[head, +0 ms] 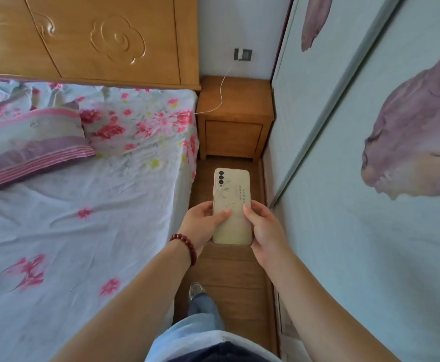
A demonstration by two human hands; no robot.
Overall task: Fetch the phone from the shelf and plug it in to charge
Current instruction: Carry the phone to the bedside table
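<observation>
a person is standing in the narrow aisle between the bed (57,205) at nine o'clock and the wardrobe doors (370,231) at three o'clock, carrying the phone (231,205) in front of the body over the wooden floor (229,273). the left hand (203,223), with a bead bracelet (185,244) on its wrist, and the right hand (263,228) are each clamped on one long edge of the phone's lower half, thumbs lying across its back; the two-sided hold is probably keeping the bottom edge, where a charging port would likely sit, steady and reachable. the phone is showing its cream back cover, its long axis is running from six to twelve o'clock, with the camera cluster end pointing toward twelve and the bottom end toward the body. at twelve o'clock the bedside cabinet (236,113) is carrying the white charging cable (221,90), which is trailing from the wall socket (242,54) toward the bed edge. the cable's free end cannot be made out.
</observation>
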